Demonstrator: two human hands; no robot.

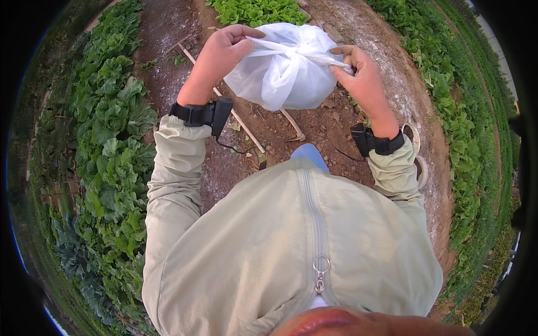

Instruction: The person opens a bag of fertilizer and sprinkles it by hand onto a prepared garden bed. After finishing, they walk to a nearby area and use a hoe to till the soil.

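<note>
A white translucent plastic bag (248, 82) bulges between my hands, its top gathered into a knot in the middle. My left hand (229, 50) pinches one tied end of the bag between thumb and fingers. On the other side, my right hand (357, 71) grips the opposite end, which is pulled out to the right. What the bag holds cannot be made out through the plastic. Each wrist wears a black strap with a small black device and a cable.
Below the bag lies a long wooden-handled rake (239, 119) on bare soil, with another wooden handle (293, 125) nearby. Leafy green crops (113, 138) line the left, and more rows (445, 113) run along the right. Lettuce (260, 11) grows ahead. Two pale rings (421, 172) show beside my right sleeve.
</note>
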